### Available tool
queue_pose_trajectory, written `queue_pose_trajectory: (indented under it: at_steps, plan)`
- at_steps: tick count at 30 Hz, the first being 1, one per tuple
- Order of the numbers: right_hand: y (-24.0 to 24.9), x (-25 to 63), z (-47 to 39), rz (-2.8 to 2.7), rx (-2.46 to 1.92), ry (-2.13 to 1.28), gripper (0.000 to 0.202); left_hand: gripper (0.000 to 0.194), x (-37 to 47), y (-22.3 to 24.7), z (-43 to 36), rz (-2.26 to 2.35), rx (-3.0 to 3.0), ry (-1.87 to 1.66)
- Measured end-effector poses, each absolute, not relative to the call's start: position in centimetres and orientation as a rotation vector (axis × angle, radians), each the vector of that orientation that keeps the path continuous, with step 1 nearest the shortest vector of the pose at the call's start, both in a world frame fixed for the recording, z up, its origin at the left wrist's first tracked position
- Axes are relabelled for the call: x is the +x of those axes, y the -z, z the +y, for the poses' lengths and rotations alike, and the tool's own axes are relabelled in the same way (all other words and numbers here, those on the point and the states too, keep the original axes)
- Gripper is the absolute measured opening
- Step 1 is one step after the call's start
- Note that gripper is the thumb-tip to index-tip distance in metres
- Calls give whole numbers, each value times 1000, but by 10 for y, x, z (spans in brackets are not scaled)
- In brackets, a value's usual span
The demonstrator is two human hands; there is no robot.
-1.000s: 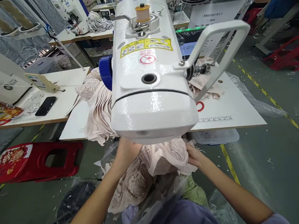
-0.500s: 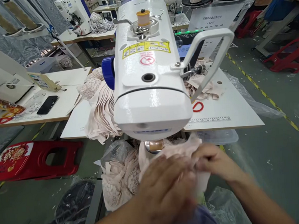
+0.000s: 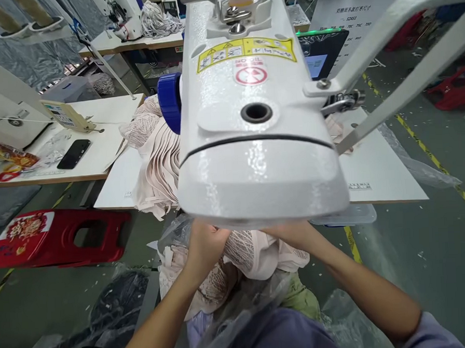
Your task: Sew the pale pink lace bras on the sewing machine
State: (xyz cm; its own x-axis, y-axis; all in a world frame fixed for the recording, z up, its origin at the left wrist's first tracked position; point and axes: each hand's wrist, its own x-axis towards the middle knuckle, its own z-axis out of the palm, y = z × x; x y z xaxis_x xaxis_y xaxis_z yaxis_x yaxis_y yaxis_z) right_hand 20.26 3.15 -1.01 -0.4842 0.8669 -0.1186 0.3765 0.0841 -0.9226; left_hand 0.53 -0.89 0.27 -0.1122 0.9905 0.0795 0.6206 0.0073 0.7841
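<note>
The white sewing machine head (image 3: 259, 178) fills the middle of the view and hides most of my fingers. My left hand (image 3: 208, 244) reaches under its left side, closed at the edge of a pale pink lace bra (image 3: 256, 256). From the right, my right hand (image 3: 292, 234) grips the same bra, its fingertips out of sight beneath the head. Lace and smooth fabric hang down between my hands. Below and left of them, more pale pink lace pieces (image 3: 180, 296) lie in a heap, with clear plastic beside it.
A stack of pale pink fabric pieces (image 3: 158, 167) lies on the table left of the machine. Further left are a black phone (image 3: 74, 154) and red-handled scissors (image 3: 8, 176). A red stool (image 3: 64, 237) stands on the floor. A white thread guard (image 3: 390, 67) juts out right.
The view has moved closer over the machine head. My hands, which were together in front with the fabric, have gone apart and forward under the head, with the bra hanging between them.
</note>
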Motion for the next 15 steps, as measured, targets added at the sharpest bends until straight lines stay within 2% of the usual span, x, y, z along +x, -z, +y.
queue_pose_trajectory:
  at_steps: [3, 10, 15]
  plan:
    - [10, 201, 37, -1880, -1220, -1405, 47, 6, 4, 0, -1, 1753, 1719, -1032]
    - [16, 201, 41, -1838, -1206, -1428, 49, 20, 1, 2, 4, 1740, 1825, -977]
    - [27, 208, 35, -1794, -1290, -1440, 46, 17, -4, 3, -4, 1833, 1743, -926]
